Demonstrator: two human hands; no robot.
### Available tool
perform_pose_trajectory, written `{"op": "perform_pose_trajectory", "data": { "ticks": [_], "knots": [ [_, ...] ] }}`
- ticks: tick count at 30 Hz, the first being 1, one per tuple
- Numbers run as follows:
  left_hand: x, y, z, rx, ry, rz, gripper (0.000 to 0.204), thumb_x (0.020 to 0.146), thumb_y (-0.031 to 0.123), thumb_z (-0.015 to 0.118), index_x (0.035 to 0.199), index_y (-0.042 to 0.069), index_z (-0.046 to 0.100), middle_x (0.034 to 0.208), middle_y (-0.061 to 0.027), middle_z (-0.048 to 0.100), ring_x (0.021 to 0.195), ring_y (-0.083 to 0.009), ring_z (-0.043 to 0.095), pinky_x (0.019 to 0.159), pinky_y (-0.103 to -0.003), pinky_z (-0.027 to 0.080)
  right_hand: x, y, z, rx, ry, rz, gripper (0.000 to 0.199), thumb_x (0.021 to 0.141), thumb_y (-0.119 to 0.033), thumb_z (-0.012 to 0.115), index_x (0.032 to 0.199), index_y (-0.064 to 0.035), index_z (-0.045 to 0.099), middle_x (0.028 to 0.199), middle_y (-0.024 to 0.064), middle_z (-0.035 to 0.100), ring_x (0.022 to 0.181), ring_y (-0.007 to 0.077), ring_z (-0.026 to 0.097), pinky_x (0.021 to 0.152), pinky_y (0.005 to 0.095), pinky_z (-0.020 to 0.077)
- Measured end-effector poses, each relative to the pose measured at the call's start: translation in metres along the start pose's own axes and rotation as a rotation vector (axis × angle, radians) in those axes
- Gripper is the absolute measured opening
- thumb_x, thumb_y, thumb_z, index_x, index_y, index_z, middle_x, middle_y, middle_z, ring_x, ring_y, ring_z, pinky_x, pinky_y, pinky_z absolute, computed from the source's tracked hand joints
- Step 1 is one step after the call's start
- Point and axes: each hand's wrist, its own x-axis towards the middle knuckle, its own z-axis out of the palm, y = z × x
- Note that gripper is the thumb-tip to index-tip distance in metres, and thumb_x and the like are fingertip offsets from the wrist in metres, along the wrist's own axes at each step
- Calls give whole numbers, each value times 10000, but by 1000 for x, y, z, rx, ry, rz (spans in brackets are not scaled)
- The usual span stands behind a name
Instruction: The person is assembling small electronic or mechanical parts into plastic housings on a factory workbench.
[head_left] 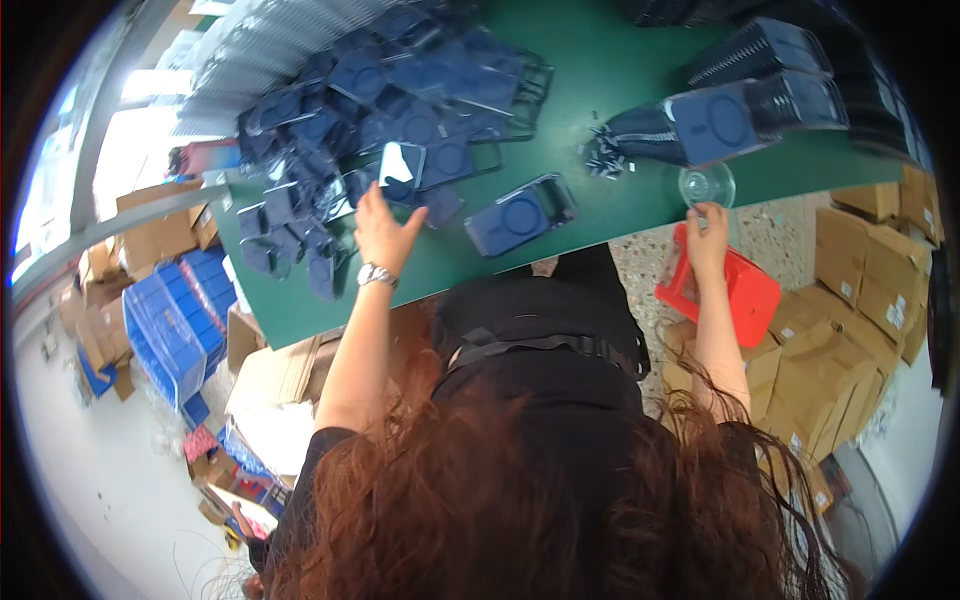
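My left hand [388, 238], a watch or bracelet at its wrist, has its fingers spread at the near edge of a loose heap of dark blue translucent phone cases [415, 120]. Its fingertips are close to a shiny case [402, 165]; whether they touch it is unclear. Near the table's front edge, my right hand [708, 240] has its fingers bent onto the near rim of a small clear round dish [706, 184]. Between the hands, a blue phone case with a ring mark [520, 215] lies by itself.
Small pale pieces [604, 158] lie scattered beside a row of stacked cases [712, 122] on the green table [580, 60]. Clear sleeves or trays [270, 65] line the far left. Below the right forearm is a red bin [745, 290]. Cardboard boxes [830, 350] and blue crates [175, 320] flank me.
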Motion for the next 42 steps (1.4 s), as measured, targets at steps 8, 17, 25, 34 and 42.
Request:
{"op": "perform_pose_trajectory", "data": {
  "ticks": [8,17,25,34,42],
  "knots": [
    [7,14,3,128,-51,-119,1072,699,507,806,1518,52,284,1437,-167,461,1355,-334,410,1007,-529,406,10,-85,-8,-110,128,-90,385,872,-132,601,1240,-23,577,1299,206,526,1203,392,529,983,446,457],
    [12,32,-17,-73,-185,-371,1153,794,679,652,1549,-17,127,1305,-300,529,1112,-426,617,929,-487,485,25,-111,105,-10,-79,225,538,878,-291,689,1276,28,519,1174,225,589,1112,411,581,942,459,479],
    [5,-2,-42,466,-153,420,938,770,94,645,1586,201,193,1603,-143,266,1448,-317,303,1133,-522,291,40,-95,123,-116,-69,211,195,900,-214,632,981,-39,605,1016,179,657,942,407,641,798,498,507],
    [76,1,-38,555,-299,1153,895,693,198,779,1493,135,383,1553,-117,356,1461,-288,298,1191,-511,224,38,-92,117,-57,-101,133,154,895,-156,588,902,-4,611,901,205,661,910,406,636,793,491,496],
    [82,65,-24,232,-190,846,926,658,311,825,1438,41,403,1268,-121,523,1173,-277,512,997,-447,413,30,-98,113,148,35,72,139,867,-152,639,876,-18,604,963,180,607,868,378,608,775,468,480]
  ]
}}
